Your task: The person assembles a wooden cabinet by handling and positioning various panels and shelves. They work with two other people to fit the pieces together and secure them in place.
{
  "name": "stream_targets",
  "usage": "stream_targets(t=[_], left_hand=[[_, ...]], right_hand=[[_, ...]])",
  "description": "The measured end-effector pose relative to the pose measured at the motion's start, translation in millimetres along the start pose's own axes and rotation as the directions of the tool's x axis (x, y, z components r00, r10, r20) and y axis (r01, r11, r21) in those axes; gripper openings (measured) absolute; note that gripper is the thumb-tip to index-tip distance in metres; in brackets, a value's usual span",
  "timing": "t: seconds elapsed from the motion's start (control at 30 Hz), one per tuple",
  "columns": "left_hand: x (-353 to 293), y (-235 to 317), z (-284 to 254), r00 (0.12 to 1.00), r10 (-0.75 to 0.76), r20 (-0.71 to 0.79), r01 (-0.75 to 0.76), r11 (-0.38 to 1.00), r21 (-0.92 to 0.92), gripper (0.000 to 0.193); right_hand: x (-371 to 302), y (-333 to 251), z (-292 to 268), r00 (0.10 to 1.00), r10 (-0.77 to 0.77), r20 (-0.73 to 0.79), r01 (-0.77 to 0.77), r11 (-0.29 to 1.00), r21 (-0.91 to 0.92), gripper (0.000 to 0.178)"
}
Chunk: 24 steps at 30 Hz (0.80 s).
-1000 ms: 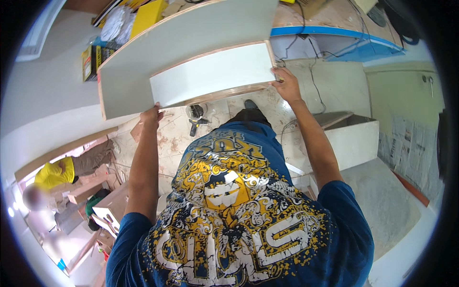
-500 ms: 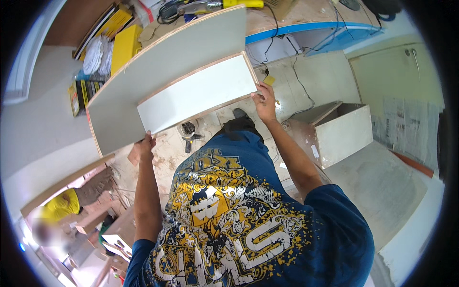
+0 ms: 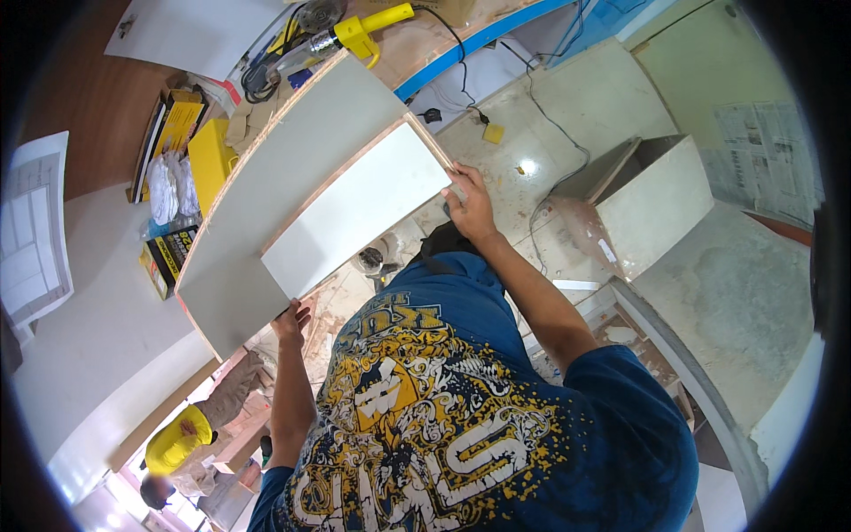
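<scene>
An L-shaped assembly of laminated boards (image 3: 306, 146) is held up in front of me. Its large grey panel has raw wood edges, and a narrower white board (image 3: 359, 208) joins it on the near side. My left hand (image 3: 291, 321) grips the near left corner of that white board, thumb and fingers closed at the edge. The far right corner is pinched by my right hand (image 3: 470, 204), fingers wrapped over the rim. What lies under the boards is mostly hidden.
Yellow power tool (image 3: 359, 35) and cables lie on the blue-edged workbench (image 3: 479, 49). A yellow case (image 3: 211, 164) stands at the left. An open box-shaped cabinet (image 3: 656, 208) sits at the right. A black cord (image 3: 554, 124) crosses the floor. A person in yellow (image 3: 177, 439) is at lower left.
My view has turned, and the board assembly looks more tilted, its right end closer to the middle. Both hands keep their grip on it.
</scene>
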State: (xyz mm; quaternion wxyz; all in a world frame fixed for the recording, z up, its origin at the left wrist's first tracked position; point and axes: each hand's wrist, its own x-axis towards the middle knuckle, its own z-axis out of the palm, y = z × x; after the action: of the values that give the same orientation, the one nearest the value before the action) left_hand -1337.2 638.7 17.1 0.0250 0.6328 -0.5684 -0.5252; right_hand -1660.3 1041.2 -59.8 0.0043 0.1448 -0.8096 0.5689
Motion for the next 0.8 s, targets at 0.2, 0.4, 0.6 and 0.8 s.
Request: stream_targets(t=[0.2, 0.4, 0.6, 0.8], left_hand=[[16.3, -20.9, 0.0, 0.994, -0.059, -0.091, 0.046, 0.989, -0.138, 0.015], [9.9, -10.3, 12.9, 0.988, -0.06, -0.141, 0.037, 0.986, -0.163, 0.017], [10.4, -12.7, 16.2, 0.975, -0.087, -0.203, 0.049, 0.981, -0.185, 0.023], [12.0, -11.7, 15.1, 0.969, -0.131, -0.21, 0.094, 0.98, -0.175, 0.022]], right_hand=[[45.9, -13.0, -36.1, 0.964, 0.046, 0.261, -0.031, 0.998, -0.061, 0.034], [84.2, -5.7, 0.0, 0.985, -0.006, 0.173, 0.016, 0.998, -0.06, 0.022], [90.3, -5.2, 6.8, 0.968, 0.211, 0.136, -0.218, 0.976, 0.032, 0.015], [126.8, 34.3, -26.8, 0.803, 0.595, 0.016, -0.502, 0.662, 0.557, 0.017]])
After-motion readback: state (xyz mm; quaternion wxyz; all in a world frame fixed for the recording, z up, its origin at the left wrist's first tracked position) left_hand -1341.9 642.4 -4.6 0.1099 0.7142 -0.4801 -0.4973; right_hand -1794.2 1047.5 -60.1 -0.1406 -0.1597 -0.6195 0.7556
